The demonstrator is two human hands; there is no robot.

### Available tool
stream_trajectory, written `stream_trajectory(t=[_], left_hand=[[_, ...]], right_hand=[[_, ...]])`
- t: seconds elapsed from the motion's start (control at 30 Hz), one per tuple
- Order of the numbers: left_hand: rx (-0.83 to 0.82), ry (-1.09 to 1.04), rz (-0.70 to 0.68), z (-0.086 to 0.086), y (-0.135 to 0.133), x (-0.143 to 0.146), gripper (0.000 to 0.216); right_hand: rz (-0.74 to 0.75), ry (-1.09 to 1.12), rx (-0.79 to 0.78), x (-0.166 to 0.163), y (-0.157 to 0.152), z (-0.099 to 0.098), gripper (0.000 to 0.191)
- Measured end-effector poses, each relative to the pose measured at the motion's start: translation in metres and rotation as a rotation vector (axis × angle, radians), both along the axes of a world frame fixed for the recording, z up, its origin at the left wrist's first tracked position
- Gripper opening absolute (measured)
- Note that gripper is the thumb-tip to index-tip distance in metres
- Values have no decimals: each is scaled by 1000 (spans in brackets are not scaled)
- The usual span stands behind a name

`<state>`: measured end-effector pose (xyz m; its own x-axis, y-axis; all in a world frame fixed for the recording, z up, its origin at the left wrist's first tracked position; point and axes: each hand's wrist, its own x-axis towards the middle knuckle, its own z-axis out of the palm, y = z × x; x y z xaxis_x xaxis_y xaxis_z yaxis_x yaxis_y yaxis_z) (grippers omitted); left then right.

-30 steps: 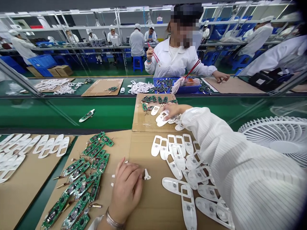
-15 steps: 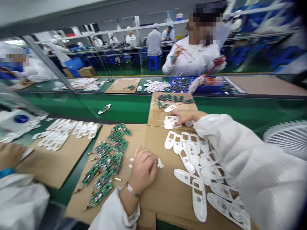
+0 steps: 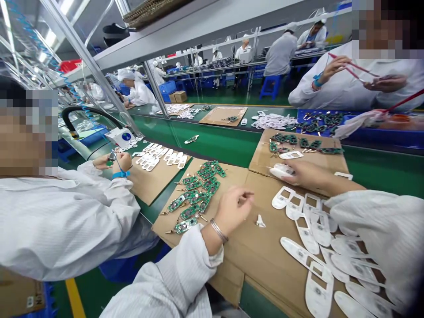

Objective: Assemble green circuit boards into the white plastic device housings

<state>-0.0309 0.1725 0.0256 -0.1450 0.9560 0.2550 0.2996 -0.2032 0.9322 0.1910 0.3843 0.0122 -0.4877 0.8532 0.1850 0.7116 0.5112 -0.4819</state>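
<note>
Front and centre on the bench lies a large brown cardboard sheet (image 3: 265,260). On its left part sits a cluster of green circuit boards (image 3: 195,194), and on its right part rows of white plastic housing shells (image 3: 308,234). Between them is the left hand (image 3: 232,210), with a small white plastic piece (image 3: 260,221) just to its right. Behind, on the green conveyor belt (image 3: 215,141), lies a smaller brown cardboard sheet (image 3: 258,163). At its near edge the right hand (image 3: 306,174) clasps a small stack of white shells (image 3: 281,170). More green boards (image 3: 298,143) line its far edge.

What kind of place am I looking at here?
Most likely an electronics assembly line: green circuit boards and white plastic shells lie on cardboard beside a green conveyor belt, with white-coated workers around.
</note>
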Motion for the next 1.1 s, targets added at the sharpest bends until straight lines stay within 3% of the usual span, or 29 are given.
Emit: stream_trajectory(t=[0.13, 0.27, 0.47, 0.6, 0.7, 0.9, 1.1], left_hand=[[-111, -273, 72, 0, 27, 6, 23], [-235, -498, 3, -2, 48, 23, 20], [-468, -633, -185, -9, 48, 47, 26], [-538, -539, -146, -21, 53, 40, 18], [-515, -389, -99, -27, 65, 28, 24], [-448, 16, -32, -33, 88, 13, 24], [-389, 388, -33, -20, 93, 8, 14]], right_hand=[[-59, -73, -77, -1, -13, 19, 28], [-134, -3, -154, -9, -41, 36, 44], [-42, 119, -333, -34, -107, 22, 38], [-85, 101, -391, -29, -133, 7, 31], [-145, 19, -370, -20, -148, 5, 39], [-91, -182, -249, -18, -181, 12, 35], [-85, -250, -185, -8, -175, 29, 24]])
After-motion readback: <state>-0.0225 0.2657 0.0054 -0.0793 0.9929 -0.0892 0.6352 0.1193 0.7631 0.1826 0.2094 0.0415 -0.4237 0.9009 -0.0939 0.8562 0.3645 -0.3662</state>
